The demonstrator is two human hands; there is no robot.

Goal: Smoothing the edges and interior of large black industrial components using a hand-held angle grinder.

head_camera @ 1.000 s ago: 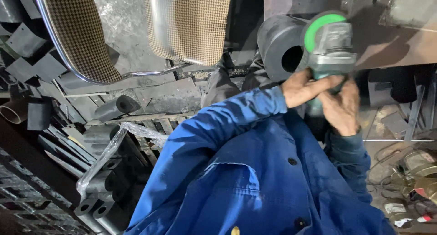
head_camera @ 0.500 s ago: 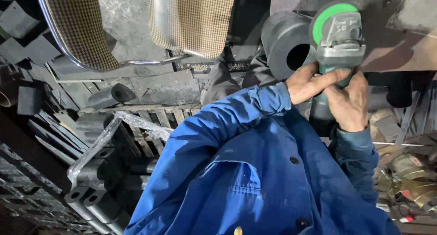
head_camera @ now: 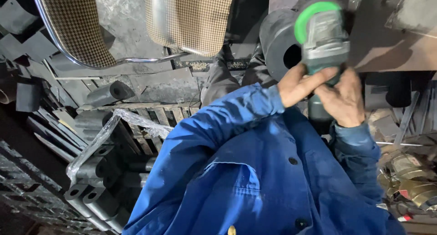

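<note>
Cluttered workshop floor below me, metal tubes [head_camera: 98, 196] stacked at one side. My left hand [head_camera: 301, 84] and right hand [head_camera: 342, 98] both clench the grinder [head_camera: 322, 34], held up before my chest near a big pipe [head_camera: 278, 43] (guard turned away from me). Best keep wrists locked and sleeves clear.

Floor [head_camera: 150, 87]: grey, dusty. A wooden pallet [head_camera: 150, 119] lies on it at centre-left; short dark pipe sections [head_camera: 98, 203] are stacked at 7 o'clock under loose clear plastic film [head_camera: 98, 141]. Single dark pipe piece [head_camera: 109, 93] lies near 10 o'clock; chair with checked cushions [head_camera: 191, 16] stands at 12 o'clock.
</note>
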